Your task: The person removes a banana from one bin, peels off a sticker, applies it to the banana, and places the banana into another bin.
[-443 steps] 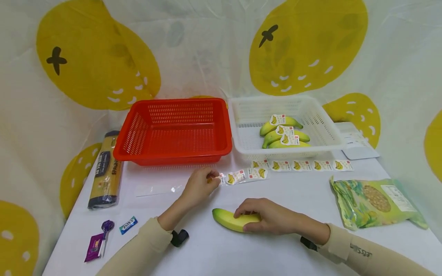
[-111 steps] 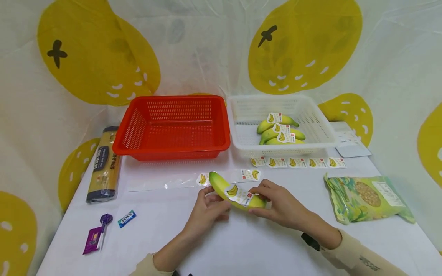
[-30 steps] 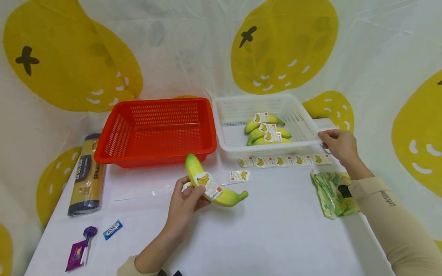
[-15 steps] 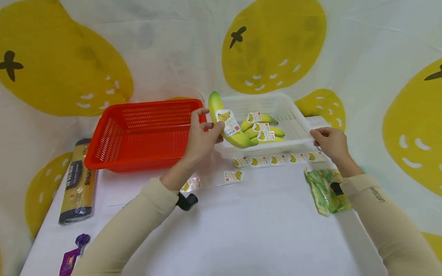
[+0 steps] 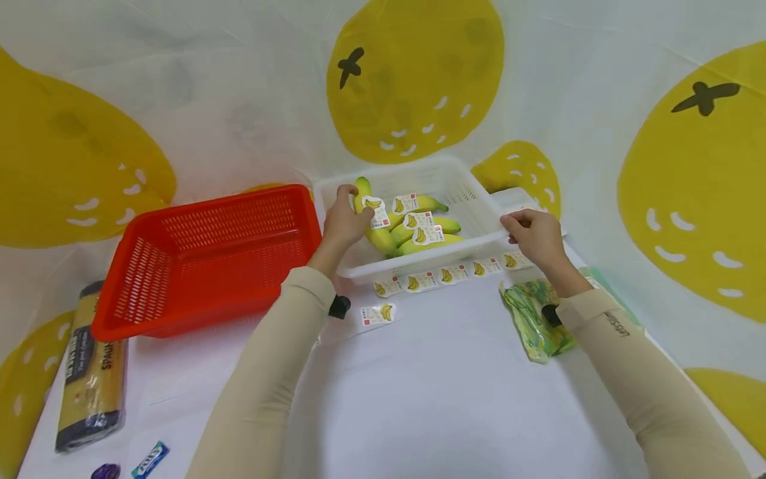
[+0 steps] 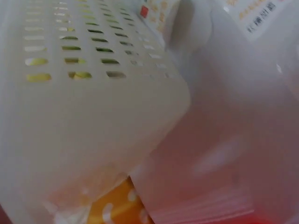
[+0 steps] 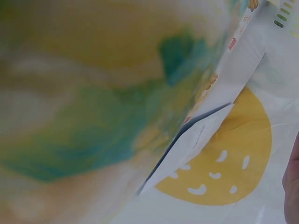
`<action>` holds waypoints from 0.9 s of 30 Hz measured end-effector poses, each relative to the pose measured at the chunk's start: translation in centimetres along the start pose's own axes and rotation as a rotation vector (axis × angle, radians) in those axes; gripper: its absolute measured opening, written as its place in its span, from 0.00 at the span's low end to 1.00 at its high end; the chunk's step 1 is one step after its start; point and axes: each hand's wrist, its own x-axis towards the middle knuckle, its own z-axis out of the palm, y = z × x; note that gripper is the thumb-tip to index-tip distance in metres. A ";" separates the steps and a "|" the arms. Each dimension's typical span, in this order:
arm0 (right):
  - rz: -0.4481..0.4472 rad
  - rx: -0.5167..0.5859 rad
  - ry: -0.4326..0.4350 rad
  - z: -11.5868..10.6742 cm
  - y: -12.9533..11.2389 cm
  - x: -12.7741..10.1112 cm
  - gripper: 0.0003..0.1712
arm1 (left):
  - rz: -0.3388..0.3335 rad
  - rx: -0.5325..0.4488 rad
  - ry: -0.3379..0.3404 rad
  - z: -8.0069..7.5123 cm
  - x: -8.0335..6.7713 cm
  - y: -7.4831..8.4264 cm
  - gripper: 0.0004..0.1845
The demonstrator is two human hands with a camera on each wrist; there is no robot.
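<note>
In the head view, my left hand (image 5: 347, 225) grips a yellow-green banana (image 5: 381, 241) inside the white basket (image 5: 413, 261), at its left end. A sticker (image 5: 377, 211) printed with bananas is on its skin. Beside it lie several other labelled bananas (image 5: 449, 225). My right hand (image 5: 538, 241) pinches the basket's front right corner. The left wrist view shows the basket's perforated wall (image 6: 107, 112) close up; the left hand is hidden there. Only an edge of the right hand (image 7: 292, 186) enters the right wrist view.
A red basket (image 5: 209, 203) stands left of the white one. In front lie a sticker row (image 5: 421, 282) and a single sticker (image 5: 378, 315). A green printed bag (image 5: 529, 326) is under the right forearm. A spaghetti pack (image 5: 90, 389), small wrapped candy (image 5: 149, 460) and lollipop (image 5: 106, 472) sit left.
The banana, bare on the table at first, gained a sticker. My left hand has carried it into the white basket; my right hand let go of it and took the basket's corner.
</note>
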 end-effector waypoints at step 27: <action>-0.050 -0.029 -0.042 1.5 -0.9 -1.7 0.30 | -0.086 0.166 -0.178 0.8 -1.0 -2.4 0.21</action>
